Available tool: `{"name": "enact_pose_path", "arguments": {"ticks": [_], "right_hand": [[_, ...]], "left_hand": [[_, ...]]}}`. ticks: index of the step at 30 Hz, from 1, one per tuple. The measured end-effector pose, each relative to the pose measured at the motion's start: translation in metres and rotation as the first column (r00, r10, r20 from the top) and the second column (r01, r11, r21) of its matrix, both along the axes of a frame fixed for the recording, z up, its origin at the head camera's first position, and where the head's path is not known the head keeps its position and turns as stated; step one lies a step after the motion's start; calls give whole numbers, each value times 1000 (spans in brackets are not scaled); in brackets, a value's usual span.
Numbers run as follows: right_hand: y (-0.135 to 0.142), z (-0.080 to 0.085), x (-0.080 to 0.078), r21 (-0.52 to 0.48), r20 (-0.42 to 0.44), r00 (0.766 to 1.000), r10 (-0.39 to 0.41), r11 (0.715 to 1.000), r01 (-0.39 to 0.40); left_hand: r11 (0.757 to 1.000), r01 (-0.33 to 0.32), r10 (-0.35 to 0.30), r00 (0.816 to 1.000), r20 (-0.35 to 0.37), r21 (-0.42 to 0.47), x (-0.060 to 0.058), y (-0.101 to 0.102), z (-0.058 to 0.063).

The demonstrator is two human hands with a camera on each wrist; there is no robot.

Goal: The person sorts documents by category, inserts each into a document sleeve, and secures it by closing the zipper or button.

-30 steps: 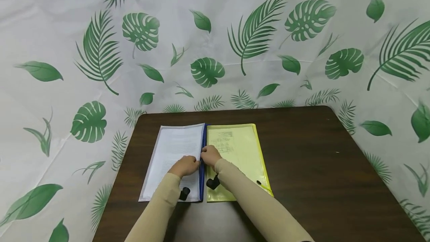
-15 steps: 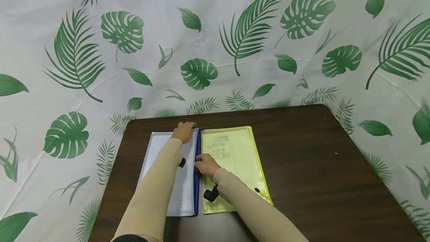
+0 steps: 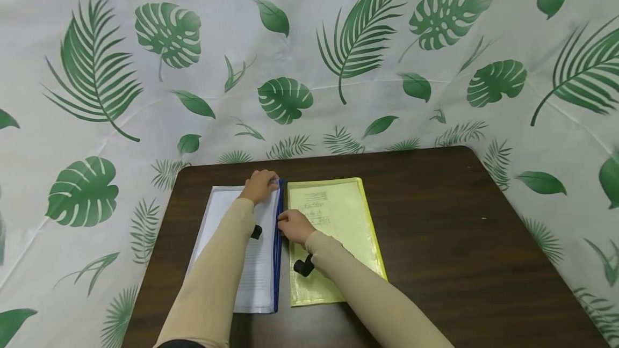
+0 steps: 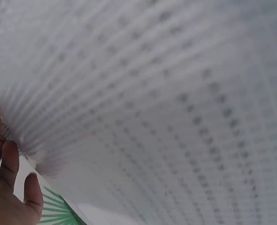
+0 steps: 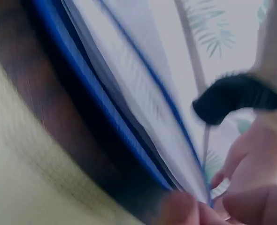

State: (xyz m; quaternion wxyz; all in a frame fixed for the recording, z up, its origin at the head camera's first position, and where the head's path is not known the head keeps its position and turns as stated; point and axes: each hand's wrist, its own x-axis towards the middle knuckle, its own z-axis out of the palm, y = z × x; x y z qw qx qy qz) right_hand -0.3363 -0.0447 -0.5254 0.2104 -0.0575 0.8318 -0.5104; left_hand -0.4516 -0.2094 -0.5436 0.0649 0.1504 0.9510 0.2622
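A clear mesh document pouch [image 3: 256, 278] with blue edging and printed sheets inside lies left of centre on the table. At its top right corner, my left hand [image 3: 259, 186] holds the edge, and in the left wrist view its fingers [image 4: 9, 161] curl by the mesh border. Lower on the same blue side, my right hand [image 3: 296, 225] pinches the edging. The right wrist view shows its fingertips [image 5: 180, 206] at the blue rim [image 5: 105, 110], where the two edges stand apart with white paper between. A yellow document pouch [image 3: 343, 214] lies flat beneath the right forearm.
The dark wooden table [image 3: 435, 230] stretches away to the right. Behind it hangs a white cloth [image 3: 300, 42] printed with green leaves. A black camera mount [image 3: 303, 266] on the right wrist sits over the yellow pouch.
My left hand has moved up along the blue-edged pouch from its middle to the top corner. The right hand stays at the blue side. The head view has shifted slightly.
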Motion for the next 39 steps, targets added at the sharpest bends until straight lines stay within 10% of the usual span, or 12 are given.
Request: {"name": "enact_pose_path", "arguments": {"ticks": [7,14,23,30,39], "right_hand": [[2,-3,-46,35,-158,973,-169,984,177],[3,-20,-77,-19,-156,979,-133,991,132],[-6,-33,-79,47,-250,960,-126,989,142],[-13,-29,-76,-203,14,978,-210,957,208],[-11,-21,-80,-176,-19,970,-244,955,237]], "left_hand": [[995,50,-45,997,-63,82,0,-2,9],[992,74,-63,992,-114,102,2,1,11],[994,37,-28,996,-86,101,6,-4,11],[995,44,-38,997,-65,95,6,-7,12],[994,33,-30,999,-33,105,6,-10,13]]}}
